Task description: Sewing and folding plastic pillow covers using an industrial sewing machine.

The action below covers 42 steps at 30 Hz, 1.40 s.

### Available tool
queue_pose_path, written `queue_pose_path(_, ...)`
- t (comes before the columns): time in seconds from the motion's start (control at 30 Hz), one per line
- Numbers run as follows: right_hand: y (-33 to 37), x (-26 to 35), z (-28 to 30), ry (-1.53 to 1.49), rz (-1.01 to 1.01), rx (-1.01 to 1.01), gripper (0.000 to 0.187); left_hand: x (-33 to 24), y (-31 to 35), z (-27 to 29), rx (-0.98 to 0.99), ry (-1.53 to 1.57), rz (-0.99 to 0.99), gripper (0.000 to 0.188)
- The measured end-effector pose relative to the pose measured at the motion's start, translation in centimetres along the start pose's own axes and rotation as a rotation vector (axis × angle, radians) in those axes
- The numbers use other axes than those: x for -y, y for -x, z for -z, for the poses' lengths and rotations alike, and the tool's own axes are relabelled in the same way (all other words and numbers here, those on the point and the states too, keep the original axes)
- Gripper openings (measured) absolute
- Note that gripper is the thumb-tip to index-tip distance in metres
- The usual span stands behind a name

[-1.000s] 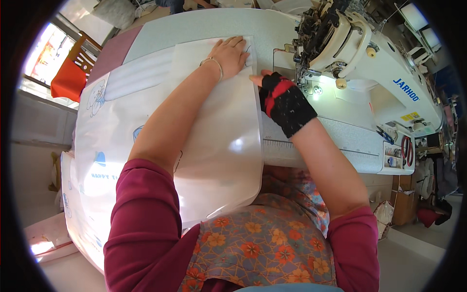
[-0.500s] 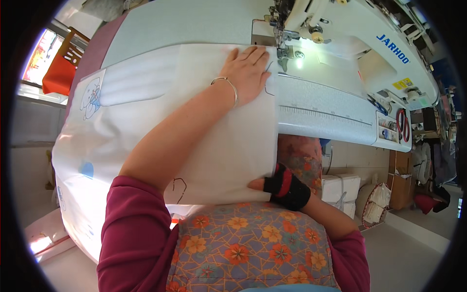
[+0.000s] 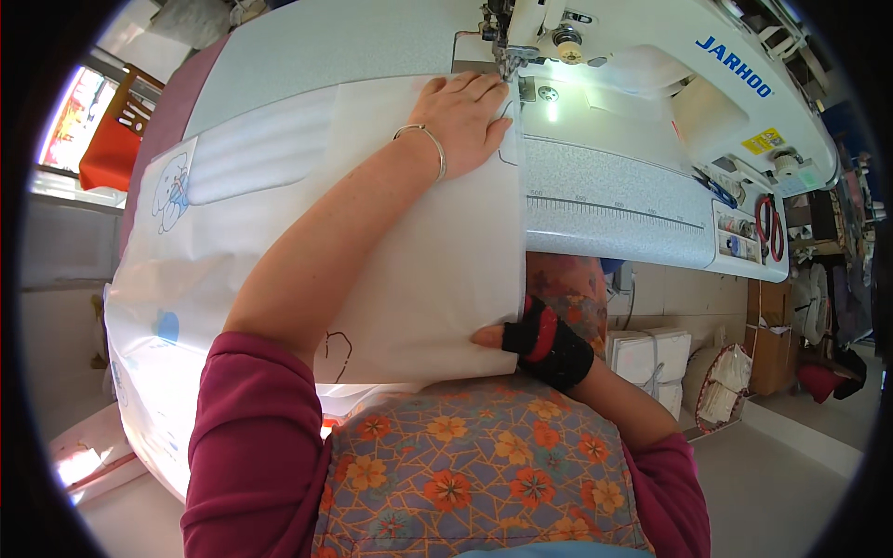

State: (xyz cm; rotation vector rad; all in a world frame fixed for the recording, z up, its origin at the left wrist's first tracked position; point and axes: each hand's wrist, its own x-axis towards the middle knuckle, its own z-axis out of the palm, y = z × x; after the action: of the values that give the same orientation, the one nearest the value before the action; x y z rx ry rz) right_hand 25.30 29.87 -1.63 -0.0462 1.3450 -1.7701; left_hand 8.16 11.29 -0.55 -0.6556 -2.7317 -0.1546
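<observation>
1. The white sheet lies to the left of the sewing machine, partly on the pale surface and partly over its near edge, toward the person's lap. Its far right corner sits just beside the machine's presser foot.
2. The sheet is under the left grip, which rests near that corner, just left of the sewing machine's needle area. Whether its fingertips touch the machine's metal parts cannot be told.
3. The left grip is spread flat, palm down, the fingers straight and the thumb slightly apart; it presses on the sheet without closing around it. A bracelet circles the wrist.
4. At the right grip, the sheet's right edge runs between thumb and fingers, close to its near corner and well apart from the sewing machine, on the machine's near side.
5. The right grip is closed on this edge: the bare thumb lies on top, and the fingertips are hidden beneath. It wears a black-and-red glove.
6. Farther left of the sewing machine, the white material carries blue printed drawings.
7. Below the sewing machine's arm, red-handled scissors lie beside a small parts tray.
</observation>
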Motion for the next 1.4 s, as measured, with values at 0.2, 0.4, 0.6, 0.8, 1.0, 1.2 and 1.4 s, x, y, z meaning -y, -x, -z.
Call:
queue_pose_path(0.2, 0.2, 0.4, -0.3, -0.122, -0.081, -0.027, 0.057, 0.1, -0.2, -0.5, -0.021, 0.003, -0.006, 0.041)
queue_pose_path(0.4, -1.9, -0.7, 1.1, -0.142, 0.169, -0.014, 0.049, 1.5, -1.6, -1.6, -0.101, 0.048, -0.003, 0.036)
queue_pose_path(0.6, -3.2, -2.0, 2.0, 0.056, 0.14, -0.085, 0.045, 2.1, -2.7, 0.9, -0.022, 0.023, -0.05, 0.034)
queue_pose_path(0.8, -2.5, -2.1, 1.2, 0.039, 0.167, -0.009, 0.058, -1.7, 3.1, 2.4, 0.14, 0.045, -0.053, 0.039)
queue_pose_path(1.0, -4.9, -3.1, 1.8, -0.067, 0.08, 0.03, 0.055, -1.0, 2.3, 1.4, 0.127, 0.041, -0.006, 0.048)
queue_pose_path(1.2, -4.5, -2.6, 1.9, 0.079, 0.181, 0.047, 0.046, -1.7, 1.9, 1.8, 0.09, 0.053, 0.012, 0.05)
queue_pose_path(1.4, -4.3, -0.7, 1.3, 0.258, 0.137, 0.009, 0.035, -2.0, 2.3, 2.0, 0.109, 0.06, -0.01, 0.049)
